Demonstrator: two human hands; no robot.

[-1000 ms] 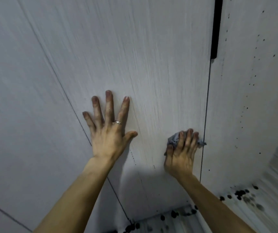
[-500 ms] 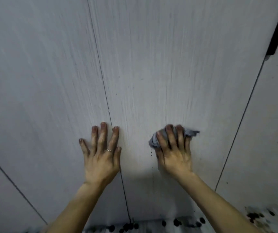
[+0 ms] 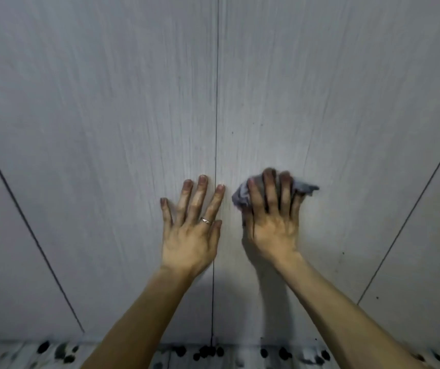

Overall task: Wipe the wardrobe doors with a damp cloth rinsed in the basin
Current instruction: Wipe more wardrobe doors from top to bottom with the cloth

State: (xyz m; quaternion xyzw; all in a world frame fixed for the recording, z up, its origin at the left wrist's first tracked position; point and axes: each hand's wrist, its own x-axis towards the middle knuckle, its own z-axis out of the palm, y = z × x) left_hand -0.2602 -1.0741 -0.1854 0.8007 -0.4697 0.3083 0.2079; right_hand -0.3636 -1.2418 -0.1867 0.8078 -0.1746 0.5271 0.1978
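Pale grey wardrobe doors [image 3: 123, 115] with a fine wood grain fill the view, split by thin vertical seams. My left hand [image 3: 191, 230] lies flat on the door with fingers spread, a ring on one finger, right beside the middle seam. My right hand [image 3: 273, 222] presses a crumpled grey cloth [image 3: 305, 187] against the door to the right of that seam. Its fingers lie over the cloth, which sticks out past the fingertips on both sides.
A speckled floor [image 3: 54, 352] with dark spots runs along the bottom edge below the doors. Further seams slant at the far left [image 3: 27, 225] and far right [image 3: 410, 217]. No basin is in view.
The view has swung so the middle seam now stands straight. My right hand with the cloth has moved left towards my left hand. The black handle at the upper right has left the view.
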